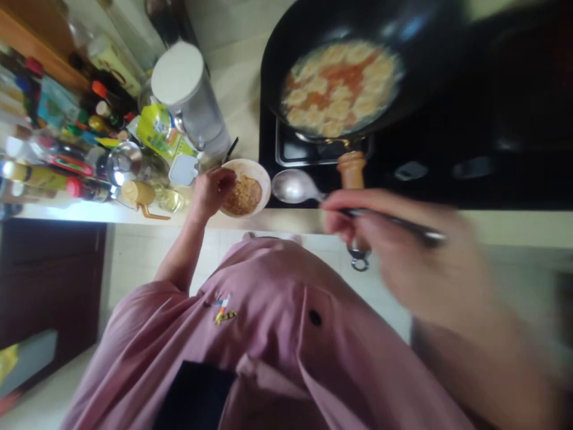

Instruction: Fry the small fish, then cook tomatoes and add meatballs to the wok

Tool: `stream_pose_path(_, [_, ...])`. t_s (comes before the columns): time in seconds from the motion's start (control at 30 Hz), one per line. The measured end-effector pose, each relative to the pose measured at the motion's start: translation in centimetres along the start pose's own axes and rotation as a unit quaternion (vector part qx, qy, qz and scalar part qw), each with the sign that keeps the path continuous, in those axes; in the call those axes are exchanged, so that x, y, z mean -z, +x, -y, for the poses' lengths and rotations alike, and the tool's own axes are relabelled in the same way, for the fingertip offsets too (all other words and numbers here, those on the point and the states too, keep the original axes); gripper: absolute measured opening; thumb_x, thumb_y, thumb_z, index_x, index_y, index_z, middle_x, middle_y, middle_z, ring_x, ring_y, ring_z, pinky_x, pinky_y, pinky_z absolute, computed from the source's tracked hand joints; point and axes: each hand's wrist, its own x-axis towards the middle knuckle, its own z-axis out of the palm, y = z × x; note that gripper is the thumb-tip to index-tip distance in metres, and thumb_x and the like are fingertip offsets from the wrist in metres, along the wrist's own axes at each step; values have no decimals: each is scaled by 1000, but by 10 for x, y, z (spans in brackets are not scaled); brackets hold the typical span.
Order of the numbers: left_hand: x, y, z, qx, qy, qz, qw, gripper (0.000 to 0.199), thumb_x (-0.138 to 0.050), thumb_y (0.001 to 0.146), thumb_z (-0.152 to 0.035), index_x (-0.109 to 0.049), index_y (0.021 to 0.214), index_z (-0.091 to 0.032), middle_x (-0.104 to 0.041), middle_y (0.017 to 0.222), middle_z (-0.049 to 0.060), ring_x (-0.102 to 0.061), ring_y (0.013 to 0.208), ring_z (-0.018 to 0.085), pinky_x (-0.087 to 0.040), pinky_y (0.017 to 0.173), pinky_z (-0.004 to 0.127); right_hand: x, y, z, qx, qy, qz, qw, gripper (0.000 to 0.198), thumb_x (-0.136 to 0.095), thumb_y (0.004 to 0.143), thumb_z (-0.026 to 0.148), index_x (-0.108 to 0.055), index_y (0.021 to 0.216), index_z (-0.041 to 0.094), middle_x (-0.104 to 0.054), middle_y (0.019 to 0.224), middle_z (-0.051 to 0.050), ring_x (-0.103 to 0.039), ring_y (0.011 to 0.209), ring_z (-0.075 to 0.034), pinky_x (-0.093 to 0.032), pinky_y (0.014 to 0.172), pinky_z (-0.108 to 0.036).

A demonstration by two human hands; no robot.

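Far left: a crowded row of glass bottles with red, orange and green caps (67,119) under a wooden shelf edge (31,45), labels too blurred to read. Next along, a shiny round steel lid (123,161), a mustard-yellow plastic pourer (141,196), a yellow-green foil pouch (159,128), and a tall white-lidded steel canister (190,95) leaning over the lot. Just beside the canister's foot, a small pale square tub (183,170).

Left hand (210,191) curled over the near rim of a small white round bowl of brownish minced filling (246,190), fingertips touching the rim, grasping it; bowl set on the pale countertop (277,220) at the edge of the black hob (492,149).

Just right of the bowl, a large silver metal spoon (295,186), its bowl hanging empty above the hob edge, its long handle running rightward into the right hand (380,239), pinched between blurred fingers. Behind the spoon, the wooden handle (353,170) of a black round wok (358,65) holding pale dumplings in orange-red broth (342,86), partly crossed by the spoon's shaft. Below, a pink shirt (268,334) blocking the cabinet fronts.
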Motion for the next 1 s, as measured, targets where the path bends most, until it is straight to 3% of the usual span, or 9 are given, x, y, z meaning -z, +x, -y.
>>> stream_pose_path(0.07, [4, -12, 12, -11, -33, 18, 999, 15, -61, 78, -14, -71, 89, -14, -71, 86, 5, -64, 69, 13, -52, 66, 23, -50, 38, -4, 17, -75, 23, 997, 27, -46, 98, 28, -73, 98, 21, -72, 85, -4, -68, 77, -17, -54, 77, -31])
stream_pose_path(0.17, [8, -24, 27, -47, -58, 38, 997, 21, -59, 74, -8, -67, 93, -14, -68, 91, 5, -61, 68, 11, -53, 64, 23, -107, 70, -28, 20, -203, 67, 977, 28, -47, 92, 20, -73, 100, 18, -75, 92, -7, -69, 81, -19, -52, 78, -32])
stream_pose_path(0.33, [9, -39, 47, -76, -54, 51, 994, 30, -61, 72, -4, -60, 100, -15, -61, 97, 6, -58, 69, 11, -53, 64, 25, -150, 87, -71, -5, -352, 95, 931, 33, -45, 93, 20, -73, 110, 17, -73, 94, -11, -65, 77, -21, -48, 70, -32])
stream_pose_path(0.5, [4, -46, 55, -62, -51, 85, 993, 32, -57, 73, -2, -58, 102, -16, -61, 105, 9, -62, 78, 16, -55, 71, 31, -164, 92, -84, 38, -360, 145, 921, 32, -45, 94, 18, -73, 109, 17, -70, 93, -12, -62, 78, -22, -47, 69, -31])
stream_pose_path(0.7, [3, -46, 57, -46, -55, 113, 991, 38, -57, 72, 1, -57, 105, -17, -61, 108, 10, -63, 82, 17, -56, 74, 32, -159, 77, -69, 79, -297, 293, 905, 32, -44, 97, 18, -73, 111, 18, -65, 90, -8, -59, 77, -17, -46, 70, -27])
stream_pose_path(0.9, [5, -40, 58, -53, -30, 128, 990, 40, -55, 70, 2, -57, 105, -16, -61, 109, 11, -63, 97, 22, -55, 83, 34, -146, 65, -61, 106, -314, 314, 890, 31, -47, 96, 15, -73, 112, 19, -61, 88, -7, -58, 79, -16, -45, 72, -25])
stream_pose_path(1.0, [8, -37, 59, -64, -22, 131, 989, 39, -55, 71, 2, -58, 106, -16, -60, 108, 11, -63, 99, 23, -55, 87, 36, -134, 63, -61, 97, -290, 314, 899, 29, -47, 97, 17, -73, 108, 19, -65, 89, -7, -60, 76, -16, -45, 70, -25])
